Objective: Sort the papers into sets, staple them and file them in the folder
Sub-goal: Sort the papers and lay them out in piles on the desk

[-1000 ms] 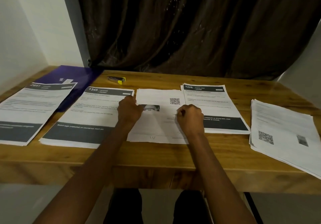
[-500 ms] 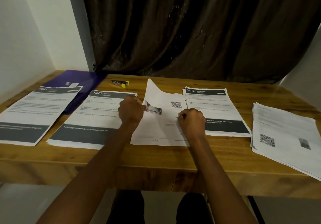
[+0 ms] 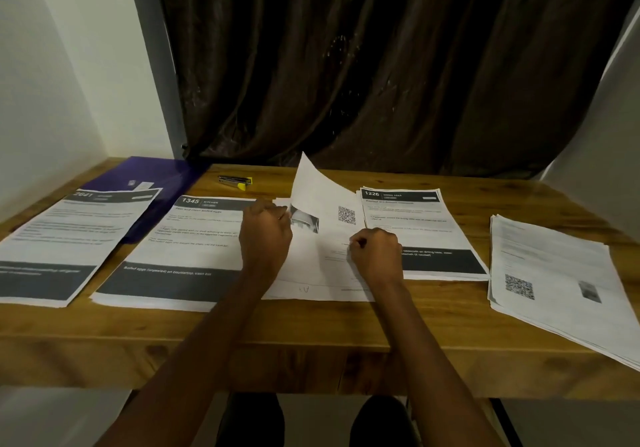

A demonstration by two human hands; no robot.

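Now left hand pinching lifted corner of white printed sheet; right hand, fingers curled, pressing its lower part.

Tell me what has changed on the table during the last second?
The left hand pinched the top sheet of the middle pile and lifted its left edge, curling it upward. The right hand stayed pressing that pile down. The other piles and stapler did not move.

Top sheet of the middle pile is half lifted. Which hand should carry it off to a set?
Left, probably. The left hand already pinches the raised left edge of the top sheet, next to the 1345 set. The right hand is fisted, resting on the middle pile, holding it down.
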